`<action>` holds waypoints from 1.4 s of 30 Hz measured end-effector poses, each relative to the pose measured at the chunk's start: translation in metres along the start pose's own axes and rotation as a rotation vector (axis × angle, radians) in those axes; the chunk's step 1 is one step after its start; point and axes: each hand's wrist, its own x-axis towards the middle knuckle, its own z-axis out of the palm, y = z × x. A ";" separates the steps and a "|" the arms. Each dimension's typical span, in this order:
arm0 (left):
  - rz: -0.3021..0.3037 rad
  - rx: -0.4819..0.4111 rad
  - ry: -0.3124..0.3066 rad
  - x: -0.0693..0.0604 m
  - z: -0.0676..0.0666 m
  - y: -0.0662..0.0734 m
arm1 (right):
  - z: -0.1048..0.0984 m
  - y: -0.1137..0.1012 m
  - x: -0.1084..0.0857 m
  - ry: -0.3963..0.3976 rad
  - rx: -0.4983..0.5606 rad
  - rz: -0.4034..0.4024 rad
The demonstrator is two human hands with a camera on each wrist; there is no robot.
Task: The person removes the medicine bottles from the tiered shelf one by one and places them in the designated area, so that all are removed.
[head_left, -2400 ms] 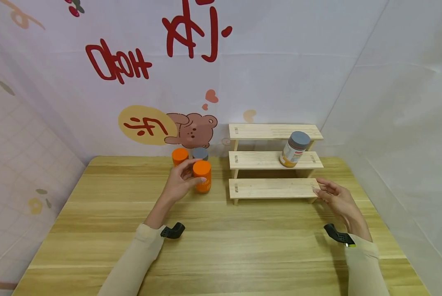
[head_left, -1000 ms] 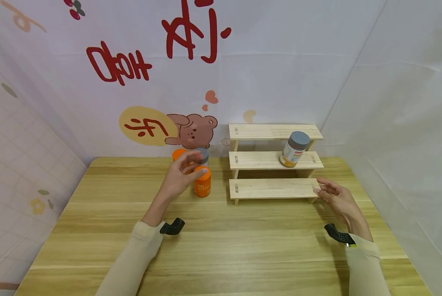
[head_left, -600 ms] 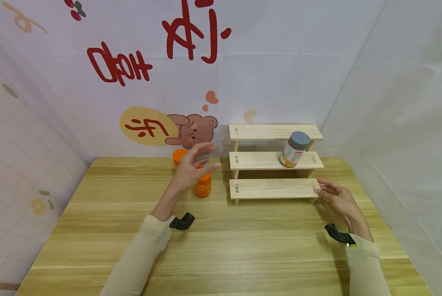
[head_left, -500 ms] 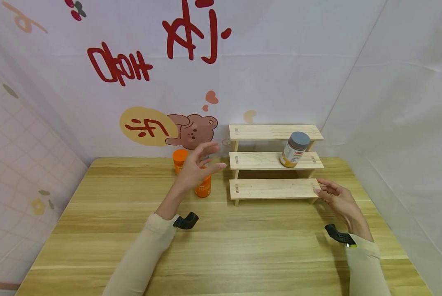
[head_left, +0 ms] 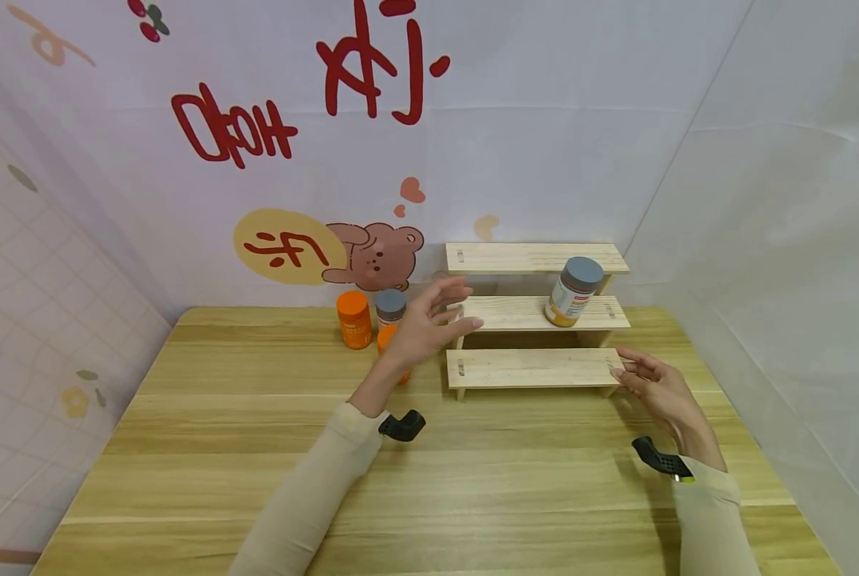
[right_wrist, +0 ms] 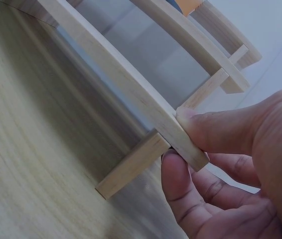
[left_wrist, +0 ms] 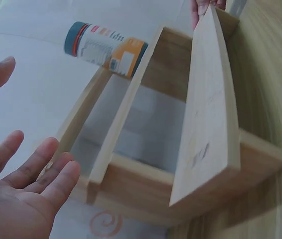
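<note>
A three-step wooden display shelf (head_left: 530,368) stands on the table at the right. My right hand (head_left: 663,396) pinches the right end of its lowest step; in the right wrist view the thumb (right_wrist: 215,127) lies on top and fingers curl underneath. My left hand (head_left: 429,324) hovers by the shelf's left end, fingers spread and holding nothing. On the middle step, toward the right, stands a grey-lidded supplement bottle (head_left: 572,294). Left of the shelf are an orange bottle (head_left: 354,324), another grey-lidded bottle (head_left: 390,307) and a second orange bottle (head_left: 385,339), partly hidden behind my left hand.
The wood-grain table (head_left: 473,488) runs back to a white printed backdrop (head_left: 545,120) close behind the shelf. White side curtains border the table on both sides, the right one (head_left: 775,280) near my right arm.
My left hand has let go of the nearer orange bottle and moved right, toward the shelf's left end. My right hand keeps its pinch on the lowest step.
</note>
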 end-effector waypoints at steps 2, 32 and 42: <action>-0.017 -0.010 -0.004 0.003 0.005 -0.002 | 0.000 -0.001 0.000 0.000 -0.016 0.000; -0.103 0.082 -0.076 0.061 0.080 -0.014 | 0.000 -0.002 0.000 0.027 -0.059 0.013; -0.069 0.126 -0.088 0.078 0.099 -0.019 | 0.000 -0.002 -0.001 0.016 -0.076 0.011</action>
